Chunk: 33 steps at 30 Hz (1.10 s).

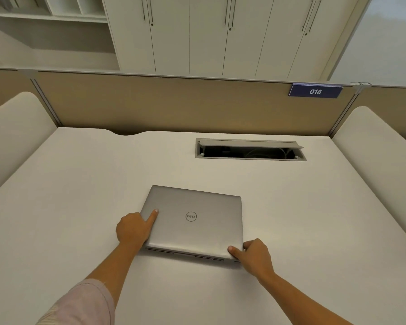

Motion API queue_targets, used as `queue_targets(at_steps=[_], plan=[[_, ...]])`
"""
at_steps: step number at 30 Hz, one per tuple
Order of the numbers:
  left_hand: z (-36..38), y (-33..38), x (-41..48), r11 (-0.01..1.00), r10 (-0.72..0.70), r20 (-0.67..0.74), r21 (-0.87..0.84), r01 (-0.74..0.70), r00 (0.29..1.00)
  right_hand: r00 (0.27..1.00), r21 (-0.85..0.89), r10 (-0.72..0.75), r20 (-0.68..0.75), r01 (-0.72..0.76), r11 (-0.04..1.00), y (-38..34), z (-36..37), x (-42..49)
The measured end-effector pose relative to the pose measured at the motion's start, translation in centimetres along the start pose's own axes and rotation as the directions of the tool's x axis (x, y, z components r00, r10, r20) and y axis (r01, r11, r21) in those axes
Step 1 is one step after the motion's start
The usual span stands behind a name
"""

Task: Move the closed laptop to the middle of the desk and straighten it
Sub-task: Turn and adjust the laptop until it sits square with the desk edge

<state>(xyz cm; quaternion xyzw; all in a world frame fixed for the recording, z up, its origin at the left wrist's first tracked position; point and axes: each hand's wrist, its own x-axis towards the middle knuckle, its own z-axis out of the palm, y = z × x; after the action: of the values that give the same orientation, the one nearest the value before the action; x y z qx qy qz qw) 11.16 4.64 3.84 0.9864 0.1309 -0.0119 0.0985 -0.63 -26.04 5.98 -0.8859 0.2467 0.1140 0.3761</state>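
Observation:
A closed silver laptop (195, 221) with a round logo on its lid lies flat on the white desk (80, 195), near the middle and turned slightly clockwise. My left hand (134, 227) grips its left edge, the thumb lying on the lid. My right hand (253, 255) holds the near right corner, thumb on top and fingers around the side. The hinge side with its vents faces me.
An open cable hatch (250, 150) is set into the desk behind the laptop, to the right. A tan partition (174, 104) with a blue "016" sign (315, 91) closes the far edge. Cream side panels flank the desk. White cabinets stand beyond.

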Motion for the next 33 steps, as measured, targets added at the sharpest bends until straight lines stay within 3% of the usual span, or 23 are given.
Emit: queue_targets(at_steps=[8, 13, 17, 20, 24, 26, 29, 33], plan=[[0.2, 0.2, -0.1, 1.0, -0.01, 0.015, -0.009, 0.01, 1.0, 1.0, 0.041, -0.013, -0.022, 0.014, 0.999, 0.7, 0.8, -0.4], [0.2, 0.0, -0.1, 0.999, 0.017, 0.039, 0.041, -0.018, 0.999, 0.999, -0.057, -0.034, -0.032, 0.033, 0.998, 0.7, 1.0, -0.8], [-1.3, 0.0, 0.3, 0.978, 0.052, 0.156, 0.193, -0.082, 0.986, 0.996, -0.325, -0.001, 0.086, 0.029, 0.945, -0.5, -1.0, 0.7], [-1.6, -0.4, 0.1, 0.972, -0.008, 0.258, 0.23, -0.054, 0.966, 0.993, -0.476, 0.033, 0.117, 0.027, 0.879, -1.9, -3.7, 3.3], [-1.8, -1.5, -1.2, 0.975, -0.109, 0.375, 0.222, 0.025, 0.921, 0.997, -0.419, -0.071, 0.005, 0.067, 0.905, -3.9, -5.3, 6.6], [-1.7, -2.4, -2.1, 0.984, -0.11, 0.414, 0.173, 0.04, 0.903, 0.996, -0.33, -0.094, 0.014, 0.093, 0.939, -4.8, -5.0, 7.8], [-1.5, -3.7, -3.0, 0.979, -0.134, 0.465, -0.073, 0.189, 0.875, 0.989, -0.275, -0.119, 0.088, 0.139, 0.951, -5.9, -3.9, 8.9], [-0.7, -4.5, -4.2, 0.805, -0.149, 0.617, -0.379, 0.457, 0.773, 0.982, -0.129, -0.123, 0.143, 0.142, 0.981, -7.0, -2.8, 9.8]])
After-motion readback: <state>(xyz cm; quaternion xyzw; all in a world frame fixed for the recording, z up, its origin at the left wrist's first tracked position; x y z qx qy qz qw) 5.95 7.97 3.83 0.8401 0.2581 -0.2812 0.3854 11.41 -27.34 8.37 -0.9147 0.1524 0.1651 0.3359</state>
